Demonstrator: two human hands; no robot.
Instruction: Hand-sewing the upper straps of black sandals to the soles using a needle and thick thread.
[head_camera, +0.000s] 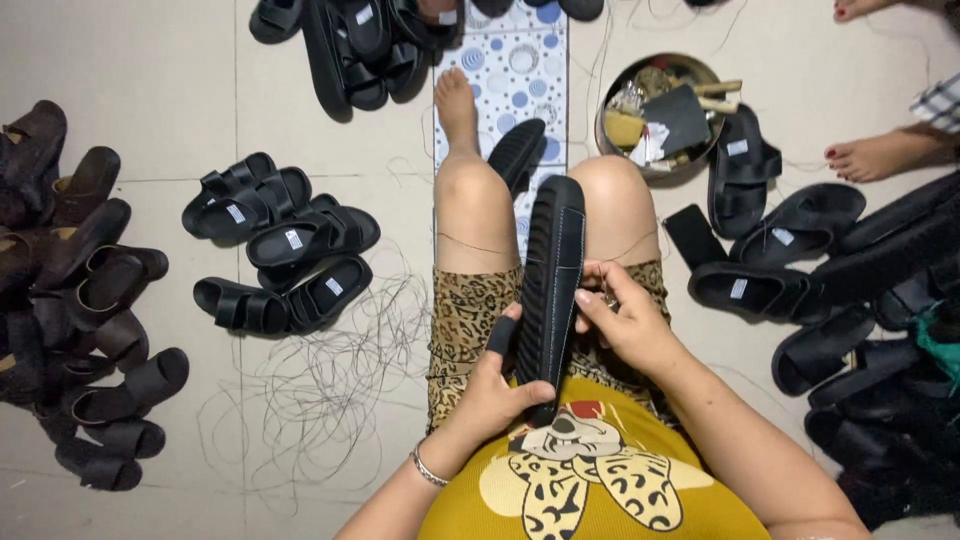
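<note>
left hand (500, 390) and right hand (618, 320) both closed around upright black sandal sole (552, 280), white-labelled black sandals (290, 255) alongside

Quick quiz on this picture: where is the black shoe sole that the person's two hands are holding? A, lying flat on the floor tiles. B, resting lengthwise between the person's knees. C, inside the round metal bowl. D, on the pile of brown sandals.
B: the black sole lies lengthwise between the knees, with the left hand at its near end and the right hand on its side edge.
</note>
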